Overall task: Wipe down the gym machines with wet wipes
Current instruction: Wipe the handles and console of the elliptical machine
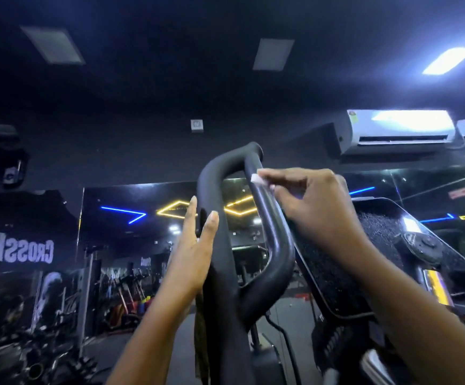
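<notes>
Up front, a black looped handle (210,184) of a gym machine rises through the middle of the view, its two bars joining in a bend at the top. The right hand (309,201) reaches in from the right and pinches a small white wipe (254,178) between thumb and fingertips. It presses the wipe against the right bar of the loop, just below the top bend. Only a small folded corner of the wipe shows past the fingertips; the rest is hidden in the grip.

The left hand (195,245) comes up from below with its fingers straight and laid flat against the left bar of the handle, gripping nothing. Both forearms are bare.

Just right of the handle, behind the right wrist, a dark speckled console (378,245) tilts back, with a round knob near its right side. High on the right a white air conditioner (397,132) hangs on the wall, and a ceiling light (447,61) glows above it. Behind the handle a mirror (131,198) reflects blue and yellow light strips and dim gym equipment. At far left, pale lettering (31,251) reads in reverse.
</notes>
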`<state>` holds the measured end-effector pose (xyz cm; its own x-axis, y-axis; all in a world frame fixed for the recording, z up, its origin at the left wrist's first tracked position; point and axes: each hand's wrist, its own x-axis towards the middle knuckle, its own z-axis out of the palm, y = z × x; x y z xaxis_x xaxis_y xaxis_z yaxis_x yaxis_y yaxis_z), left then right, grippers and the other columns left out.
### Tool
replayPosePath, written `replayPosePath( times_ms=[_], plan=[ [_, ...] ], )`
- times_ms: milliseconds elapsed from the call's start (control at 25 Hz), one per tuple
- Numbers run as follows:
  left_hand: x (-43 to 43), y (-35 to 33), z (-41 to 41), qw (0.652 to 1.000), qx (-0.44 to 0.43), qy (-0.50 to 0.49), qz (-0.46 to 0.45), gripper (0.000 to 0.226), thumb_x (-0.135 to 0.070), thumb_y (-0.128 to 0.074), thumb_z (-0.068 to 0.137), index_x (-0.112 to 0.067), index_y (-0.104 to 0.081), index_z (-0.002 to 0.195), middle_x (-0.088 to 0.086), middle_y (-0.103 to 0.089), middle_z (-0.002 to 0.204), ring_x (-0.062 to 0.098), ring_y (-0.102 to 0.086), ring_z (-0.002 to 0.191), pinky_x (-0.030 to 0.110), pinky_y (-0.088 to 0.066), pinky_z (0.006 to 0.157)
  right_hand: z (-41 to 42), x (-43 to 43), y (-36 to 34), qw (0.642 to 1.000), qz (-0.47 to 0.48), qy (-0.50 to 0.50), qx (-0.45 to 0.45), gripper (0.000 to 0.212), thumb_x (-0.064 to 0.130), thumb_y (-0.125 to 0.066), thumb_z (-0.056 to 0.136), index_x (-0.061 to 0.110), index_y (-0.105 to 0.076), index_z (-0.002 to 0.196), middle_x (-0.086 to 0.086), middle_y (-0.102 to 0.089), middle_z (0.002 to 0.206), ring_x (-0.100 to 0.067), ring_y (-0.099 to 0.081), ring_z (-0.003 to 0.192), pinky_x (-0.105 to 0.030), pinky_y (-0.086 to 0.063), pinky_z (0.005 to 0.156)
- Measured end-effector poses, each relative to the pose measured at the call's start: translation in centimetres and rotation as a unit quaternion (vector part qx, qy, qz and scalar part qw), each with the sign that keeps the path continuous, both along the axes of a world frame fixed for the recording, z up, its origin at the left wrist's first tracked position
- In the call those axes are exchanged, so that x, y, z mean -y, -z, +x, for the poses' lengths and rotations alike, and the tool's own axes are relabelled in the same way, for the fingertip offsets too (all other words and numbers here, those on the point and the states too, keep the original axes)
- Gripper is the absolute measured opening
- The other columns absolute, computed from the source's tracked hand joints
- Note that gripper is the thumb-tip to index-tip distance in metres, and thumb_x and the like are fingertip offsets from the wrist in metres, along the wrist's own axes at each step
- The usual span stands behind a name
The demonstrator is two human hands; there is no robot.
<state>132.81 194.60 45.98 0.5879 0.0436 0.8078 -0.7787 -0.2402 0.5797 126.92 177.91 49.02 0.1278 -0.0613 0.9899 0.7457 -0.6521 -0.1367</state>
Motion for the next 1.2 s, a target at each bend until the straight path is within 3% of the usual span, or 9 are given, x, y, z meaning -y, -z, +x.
replayPosePath(
  times_ms=[120, 240, 400, 720, 880, 960, 1040, 1120, 1200],
  plan=[
    [0.1, -4.9, 2.3, 0.998, -0.004, -0.062, 0.01, 0.066, -0.054, -0.043, 0.092, -0.045, -0.011, 0.149, 0.004, -0.023, 0.156, 0.023, -0.028, 0.14, 0.039, -0.028, 0.108, 3.4, 0.2, -5.1, 0.999, 0.012, 0.034, 0.001, 0.023, 0.018, -0.06, 0.087, 0.024, -0.071, 0.106, 0.007, -0.07, 0.103, -0.006, -0.063, 0.096, -0.016, -0.043, 0.089],
    [0.6, -7.5, 4.6, 0.995, -0.016, -0.096, 0.028, 0.066, -0.055, -0.046, 0.092, -0.046, -0.011, 0.148, 0.012, -0.029, 0.152, 0.032, -0.038, 0.133, 0.04, -0.036, 0.102, 7.9, 0.6, -9.7, 0.996, 0.047, 0.077, -0.008, 0.026, 0.014, -0.055, 0.088, 0.025, -0.072, 0.104, 0.005, -0.07, 0.108, -0.014, -0.061, 0.104, -0.023, -0.042, 0.091],
    [0.3, -8.1, 6.6, 0.997, -0.019, -0.073, 0.013, 0.071, -0.065, -0.054, 0.082, -0.057, -0.015, 0.141, 0.011, -0.046, 0.14, 0.04, -0.057, 0.111, 0.052, -0.049, 0.093, 11.8, 0.3, -13.4, 0.992, 0.084, 0.091, -0.032, 0.027, 0.012, -0.052, 0.09, 0.024, -0.072, 0.104, 0.0, -0.067, 0.113, -0.022, -0.058, 0.108, -0.025, -0.042, 0.09],
    [0.2, -8.2, 7.6, 1.0, 0.0, -0.022, -0.017, 0.084, -0.084, -0.051, 0.056, -0.063, -0.021, 0.133, 0.01, -0.047, 0.138, 0.049, -0.053, 0.114, 0.06, -0.046, 0.093, 13.9, -3.0, -12.5, 0.966, -0.038, 0.253, 0.03, 0.031, 0.0, -0.044, 0.092, 0.013, -0.066, 0.109, -0.006, -0.063, 0.104, -0.021, -0.055, 0.097, -0.024, -0.041, 0.074],
    [0.2, -8.4, 8.0, 0.999, 0.0, -0.022, -0.027, 0.093, -0.097, -0.046, 0.042, -0.067, -0.025, 0.127, 0.005, -0.044, 0.143, 0.054, -0.049, 0.116, 0.063, -0.043, 0.095, 12.6, -4.1, -12.0, 0.979, -0.059, 0.187, 0.046, 0.028, 0.008, -0.049, 0.093, 0.016, -0.067, 0.112, -0.002, -0.066, 0.111, -0.018, -0.059, 0.103, -0.02, -0.039, 0.083],
    [0.4, -8.4, 7.8, 0.999, 0.011, -0.019, -0.033, 0.084, -0.09, -0.048, 0.057, -0.061, -0.027, 0.133, 0.002, -0.043, 0.145, 0.049, -0.048, 0.121, 0.06, -0.039, 0.1, 11.7, -4.6, -10.6, 0.986, -0.096, 0.124, 0.05, 0.027, 0.011, -0.053, 0.092, 0.015, -0.067, 0.114, -0.002, -0.066, 0.114, -0.016, -0.06, 0.106, -0.014, -0.037, 0.087],
    [0.6, -8.3, 7.5, 0.999, 0.026, -0.022, -0.038, 0.075, -0.077, -0.046, 0.074, -0.049, -0.027, 0.142, 0.0, -0.039, 0.149, 0.038, -0.042, 0.131, 0.049, -0.032, 0.109, 11.1, -4.4, -9.4, 0.984, -0.149, 0.077, 0.066, 0.026, 0.007, -0.058, 0.088, 0.013, -0.069, 0.111, -0.005, -0.068, 0.11, -0.019, -0.062, 0.103, -0.026, -0.046, 0.09],
    [0.5, -8.1, 7.5, 0.999, 0.02, -0.02, -0.034, 0.083, -0.088, -0.043, 0.064, -0.055, -0.027, 0.138, -0.001, -0.036, 0.15, 0.044, -0.045, 0.126, 0.054, -0.035, 0.105, 11.4, -3.1, -10.3, 0.983, -0.135, 0.086, 0.095, 0.027, 0.004, -0.059, 0.085, 0.015, -0.072, 0.105, -0.006, -0.069, 0.106, -0.022, -0.063, 0.098, -0.034, -0.048, 0.087],
    [0.3, -8.1, 7.8, 0.999, 0.006, -0.011, -0.035, 0.089, -0.099, -0.038, 0.046, -0.066, -0.026, 0.128, -0.001, -0.037, 0.149, 0.051, -0.051, 0.116, 0.063, -0.042, 0.096, 12.2, -1.3, -12.9, 0.987, -0.06, 0.127, 0.076, 0.03, 0.003, -0.054, 0.085, 0.02, -0.073, 0.102, -0.003, -0.069, 0.106, -0.024, -0.062, 0.1, -0.03, -0.047, 0.086]
  ],
)
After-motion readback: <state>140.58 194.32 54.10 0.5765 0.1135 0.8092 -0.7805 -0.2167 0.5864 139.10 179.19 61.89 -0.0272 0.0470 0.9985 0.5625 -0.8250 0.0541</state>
